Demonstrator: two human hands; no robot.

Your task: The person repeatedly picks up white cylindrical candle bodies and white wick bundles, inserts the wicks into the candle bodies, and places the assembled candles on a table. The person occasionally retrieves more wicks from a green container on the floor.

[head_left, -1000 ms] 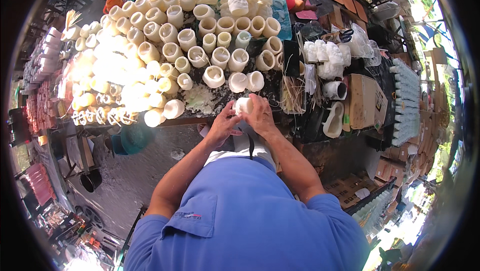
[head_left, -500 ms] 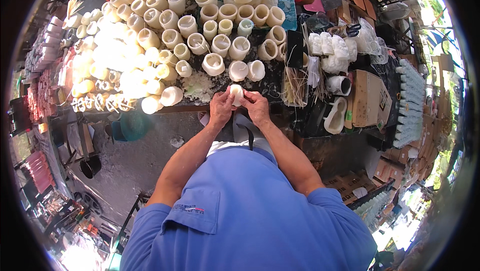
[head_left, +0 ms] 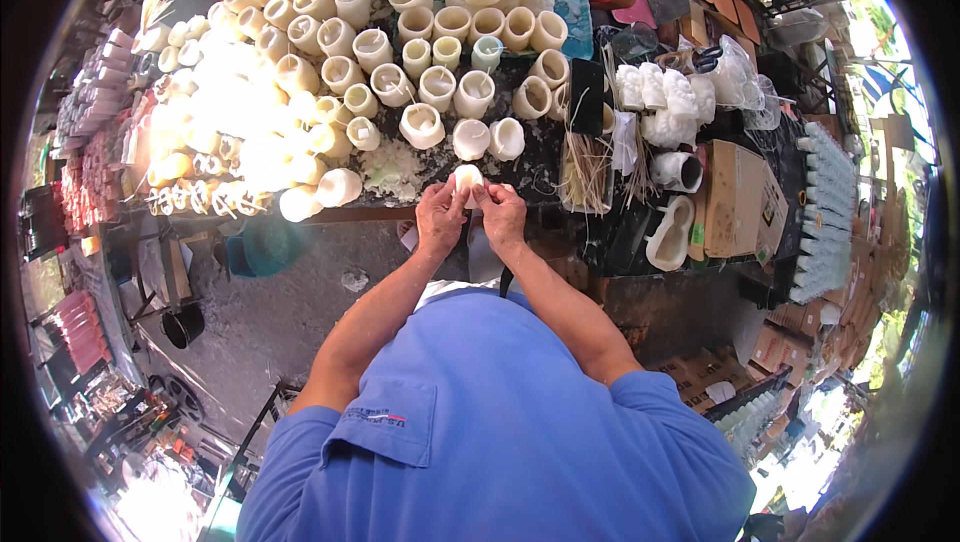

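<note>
Both my hands meet at the near edge of a dark worktable (head_left: 545, 157). My left hand (head_left: 440, 217) and my right hand (head_left: 502, 214) together grip one small cream-white wax cup (head_left: 467, 180) between the fingertips. Just beyond it stand two similar cups (head_left: 488, 138) and a wider one (head_left: 421, 125). A patch of white wax shavings (head_left: 392, 168) lies left of the held cup. My blue shirt fills the lower part of the view.
Several rows of cream cups cover the table's left and far side (head_left: 330, 52). A tray of thin sticks (head_left: 588, 167), white moulded pieces (head_left: 660, 102), a cardboard box (head_left: 738, 197) and a stack of bottles (head_left: 825, 212) sit to the right. A teal bucket (head_left: 262, 247) stands below the table.
My hands with the small cup have shifted slightly away from me and stay closed on it; the view has tilted a little.
</note>
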